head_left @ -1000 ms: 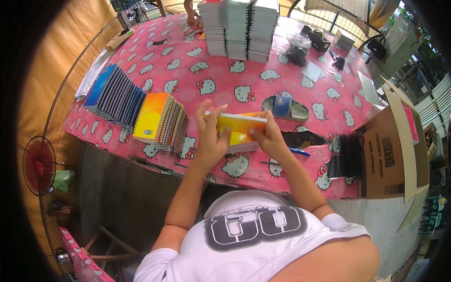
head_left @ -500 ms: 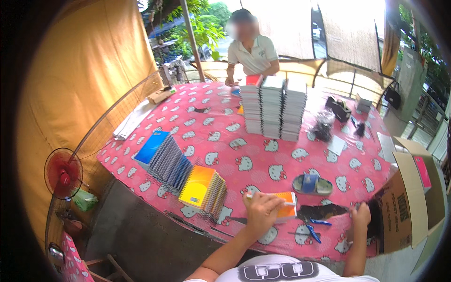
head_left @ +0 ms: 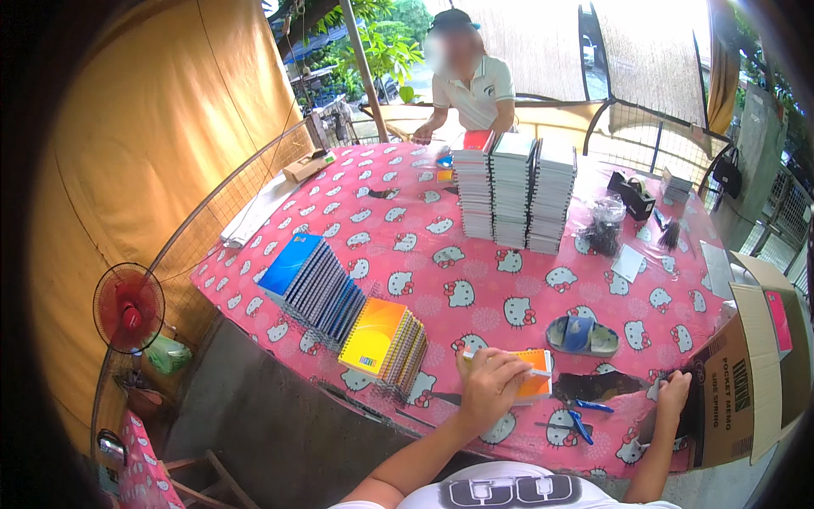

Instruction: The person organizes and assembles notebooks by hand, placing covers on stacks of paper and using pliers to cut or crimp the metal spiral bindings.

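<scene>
My left hand [head_left: 492,386] is closed over an orange spiral notebook [head_left: 534,386] near the table's front edge. A thin whitish stick-like thing [head_left: 540,371] lies across its cover by my fingers; its kind is unclear. At the right, my right hand [head_left: 674,390] is closed beside the cardboard box [head_left: 721,407], and whatever it pinches is hidden or too small to name. Between my hands lie blue-handled pliers [head_left: 582,427] and another blue-handled tool [head_left: 593,406]. To the left stand a pile of yellow spiral notebooks [head_left: 373,335] and a longer one of blue notebooks [head_left: 292,263].
Tall stacks of spiral notebooks [head_left: 513,199] rise mid-table, with a person [head_left: 475,93] behind them. A blue slipper [head_left: 582,336] lies beyond the torn pink tablecloth [head_left: 462,293]. A black tape dispenser [head_left: 632,195] and bagged dark pieces [head_left: 604,233] sit far right. A red fan [head_left: 129,310] stands left.
The whole view has shifted, so things appear farther right. Both my hands stay at nearly the same places on the table. The person opposite has moved slightly.
</scene>
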Available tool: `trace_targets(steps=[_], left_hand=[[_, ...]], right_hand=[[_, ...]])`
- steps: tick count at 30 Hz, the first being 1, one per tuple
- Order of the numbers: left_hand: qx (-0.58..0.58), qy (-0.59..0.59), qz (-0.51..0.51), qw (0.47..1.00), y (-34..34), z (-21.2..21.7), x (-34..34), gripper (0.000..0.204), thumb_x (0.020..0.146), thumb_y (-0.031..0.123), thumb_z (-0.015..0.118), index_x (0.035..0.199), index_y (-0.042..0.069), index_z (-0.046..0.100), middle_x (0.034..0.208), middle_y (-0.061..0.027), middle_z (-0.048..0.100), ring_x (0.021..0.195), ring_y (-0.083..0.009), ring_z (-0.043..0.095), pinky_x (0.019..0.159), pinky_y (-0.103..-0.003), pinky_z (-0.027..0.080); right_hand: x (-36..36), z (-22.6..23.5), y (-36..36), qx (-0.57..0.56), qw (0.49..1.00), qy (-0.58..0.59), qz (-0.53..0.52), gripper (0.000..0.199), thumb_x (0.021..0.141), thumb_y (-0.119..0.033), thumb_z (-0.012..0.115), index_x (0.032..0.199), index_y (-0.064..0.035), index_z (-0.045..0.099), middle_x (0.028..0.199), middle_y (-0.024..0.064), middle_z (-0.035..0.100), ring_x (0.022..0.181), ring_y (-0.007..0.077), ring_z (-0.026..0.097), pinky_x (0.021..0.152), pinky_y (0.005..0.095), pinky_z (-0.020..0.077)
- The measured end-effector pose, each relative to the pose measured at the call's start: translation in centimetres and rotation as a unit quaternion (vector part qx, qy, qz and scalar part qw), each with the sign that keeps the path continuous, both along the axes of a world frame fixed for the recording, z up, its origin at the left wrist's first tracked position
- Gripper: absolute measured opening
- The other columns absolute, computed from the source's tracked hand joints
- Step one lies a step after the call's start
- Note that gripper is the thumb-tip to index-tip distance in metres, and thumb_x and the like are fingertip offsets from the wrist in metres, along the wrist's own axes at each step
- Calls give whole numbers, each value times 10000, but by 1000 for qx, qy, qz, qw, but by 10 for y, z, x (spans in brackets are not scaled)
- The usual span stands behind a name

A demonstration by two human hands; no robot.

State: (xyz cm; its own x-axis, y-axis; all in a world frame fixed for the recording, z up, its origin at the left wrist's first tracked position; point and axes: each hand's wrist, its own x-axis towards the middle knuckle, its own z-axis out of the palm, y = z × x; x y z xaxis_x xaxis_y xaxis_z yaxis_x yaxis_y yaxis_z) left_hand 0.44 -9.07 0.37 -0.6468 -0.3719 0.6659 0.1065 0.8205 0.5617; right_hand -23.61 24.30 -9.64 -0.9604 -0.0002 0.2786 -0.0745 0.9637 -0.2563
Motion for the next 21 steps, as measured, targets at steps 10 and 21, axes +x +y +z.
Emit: trace_targets(steps=[10, 21], left_hand=[[7, 3, -22, 1000, -3, 2, 0, 201, 752, 116, 739, 948, 79, 725, 916, -54, 682, 892, -220, 548, 853, -346, 403], [-2, -50, -7, 999, -3, 9, 3, 247, 741, 258, 763, 929, 103, 727, 943, -24, 683, 916, -181, 535, 919, -403, 268]], right_hand=[[17, 42, -62, -160, 959, -10, 233, 173, 831, -106, 632, 962, 5, 644, 848, 167, 606, 813, 330, 600, 717, 408, 472], [118, 117, -190, -414, 781, -159, 440, 90, 864, -55, 640, 927, 8, 650, 733, 45, 635, 647, 97, 570, 587, 237, 442]])
